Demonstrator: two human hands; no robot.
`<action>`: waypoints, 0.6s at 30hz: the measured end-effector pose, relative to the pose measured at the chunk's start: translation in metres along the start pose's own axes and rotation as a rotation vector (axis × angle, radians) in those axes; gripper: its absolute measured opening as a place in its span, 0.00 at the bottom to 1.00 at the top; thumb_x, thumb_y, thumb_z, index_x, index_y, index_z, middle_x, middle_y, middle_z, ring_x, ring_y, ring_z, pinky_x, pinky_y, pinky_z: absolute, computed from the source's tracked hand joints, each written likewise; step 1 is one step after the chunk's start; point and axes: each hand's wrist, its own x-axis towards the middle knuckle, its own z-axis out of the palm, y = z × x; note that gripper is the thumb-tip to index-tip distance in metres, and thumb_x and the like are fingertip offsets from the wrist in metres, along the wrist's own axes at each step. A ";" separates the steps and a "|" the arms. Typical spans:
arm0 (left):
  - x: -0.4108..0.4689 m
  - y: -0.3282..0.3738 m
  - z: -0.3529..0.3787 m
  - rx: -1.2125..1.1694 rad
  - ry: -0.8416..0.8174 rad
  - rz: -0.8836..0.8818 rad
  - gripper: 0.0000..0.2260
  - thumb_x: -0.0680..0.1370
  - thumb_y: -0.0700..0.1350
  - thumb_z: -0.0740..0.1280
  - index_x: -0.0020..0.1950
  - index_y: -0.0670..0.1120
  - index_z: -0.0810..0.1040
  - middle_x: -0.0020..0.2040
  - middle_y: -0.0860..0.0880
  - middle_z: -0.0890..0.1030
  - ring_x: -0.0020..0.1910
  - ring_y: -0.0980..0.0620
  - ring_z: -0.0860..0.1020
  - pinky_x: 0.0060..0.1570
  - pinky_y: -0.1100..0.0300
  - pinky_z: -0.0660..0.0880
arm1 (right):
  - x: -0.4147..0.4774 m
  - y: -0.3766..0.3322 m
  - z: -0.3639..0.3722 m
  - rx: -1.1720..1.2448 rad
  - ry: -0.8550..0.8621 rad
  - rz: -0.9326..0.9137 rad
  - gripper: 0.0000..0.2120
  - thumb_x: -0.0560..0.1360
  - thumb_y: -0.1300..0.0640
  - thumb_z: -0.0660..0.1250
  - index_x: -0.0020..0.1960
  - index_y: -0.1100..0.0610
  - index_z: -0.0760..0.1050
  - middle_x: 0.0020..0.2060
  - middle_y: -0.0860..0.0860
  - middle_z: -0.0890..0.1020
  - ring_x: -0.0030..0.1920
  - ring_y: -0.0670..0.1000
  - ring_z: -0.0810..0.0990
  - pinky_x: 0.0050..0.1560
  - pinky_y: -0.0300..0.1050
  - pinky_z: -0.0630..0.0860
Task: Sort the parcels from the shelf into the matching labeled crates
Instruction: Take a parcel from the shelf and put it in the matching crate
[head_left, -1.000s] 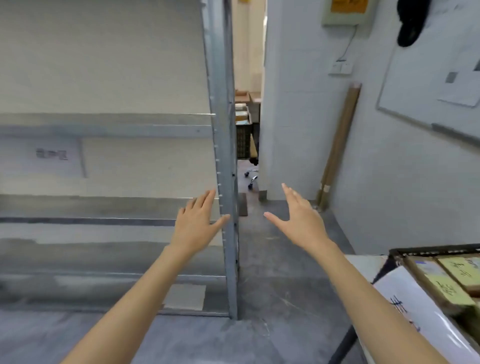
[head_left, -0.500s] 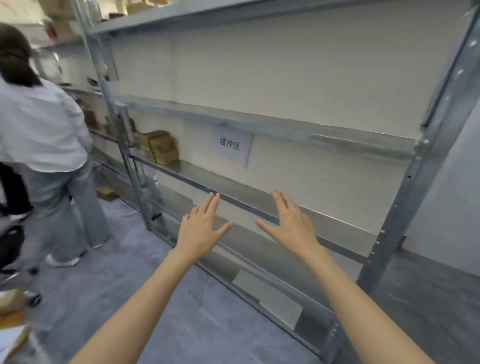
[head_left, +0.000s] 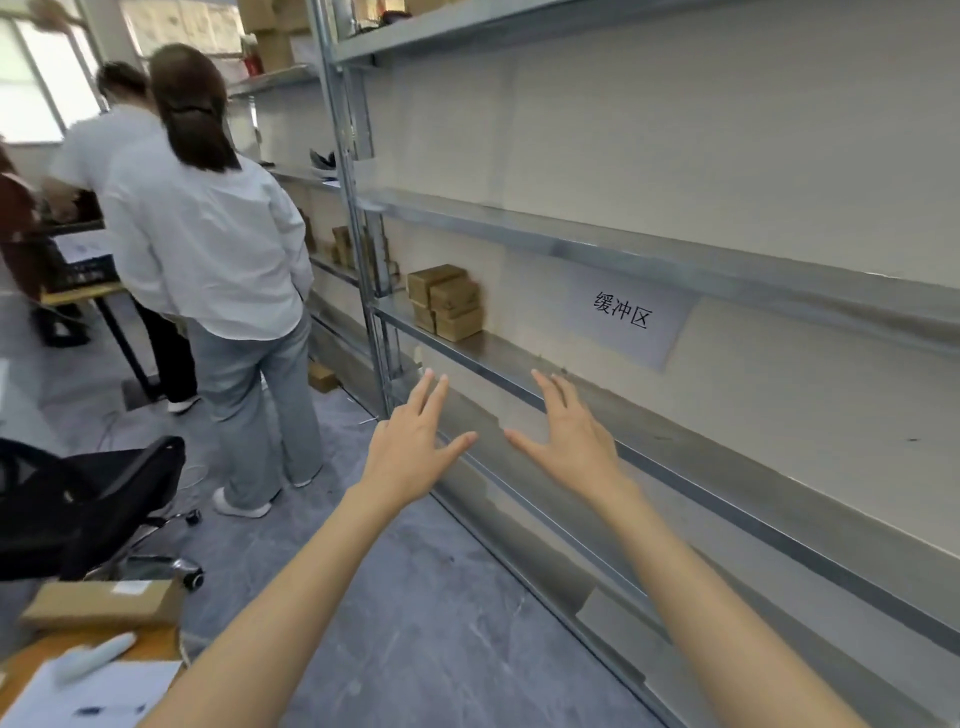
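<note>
**Empty-handed at the shelf, parcels beyond my reach**

I have both hands out in front of the grey metal shelf rack (head_left: 675, 447), and neither holds anything. My left hand (head_left: 410, 447) is spread flat with fingers straight and thumb out; my right hand (head_left: 569, 441) mirrors it just beside, palm down, fingers fanned, hanging over the front lip of the rack's middle tier. The small stack of brown cardboard parcels (head_left: 445, 301) sits on that same tier, further along the rack than my hands and close to its upright post (head_left: 363, 260). A white paper sign with black characters (head_left: 631, 322) is fixed to the wall behind the tier, between my hands and the parcels. I see no labeled crates from here.

My worries, as I judge them: the parcels are stacked two high, so a one-sided grab at the top row could tip the pile off the open front edge. A person in a white shirt and jeans (head_left: 223, 270) stands just off the post end of the rack, so stepping that way could mean a bump. A black office chair (head_left: 104, 509) sits on the floor on that same side, ready to catch a foot.
</note>
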 end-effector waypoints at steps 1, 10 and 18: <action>0.008 -0.011 0.000 -0.008 0.007 -0.009 0.36 0.78 0.66 0.57 0.81 0.52 0.48 0.81 0.54 0.45 0.75 0.47 0.62 0.67 0.46 0.66 | 0.011 -0.006 0.008 0.003 -0.008 -0.004 0.41 0.76 0.34 0.63 0.81 0.46 0.49 0.79 0.50 0.54 0.75 0.55 0.64 0.65 0.55 0.71; 0.083 -0.086 0.025 -0.049 0.003 -0.061 0.36 0.78 0.66 0.56 0.81 0.52 0.47 0.81 0.54 0.44 0.74 0.47 0.62 0.65 0.47 0.68 | 0.115 -0.027 0.068 -0.009 -0.054 -0.038 0.39 0.77 0.35 0.62 0.80 0.48 0.50 0.79 0.50 0.56 0.75 0.55 0.64 0.64 0.53 0.72; 0.201 -0.139 0.053 -0.078 -0.022 -0.081 0.35 0.79 0.65 0.57 0.80 0.53 0.48 0.81 0.54 0.45 0.75 0.46 0.61 0.68 0.45 0.64 | 0.258 -0.022 0.116 0.014 -0.037 -0.054 0.37 0.77 0.36 0.62 0.80 0.48 0.53 0.77 0.50 0.60 0.73 0.56 0.67 0.63 0.55 0.72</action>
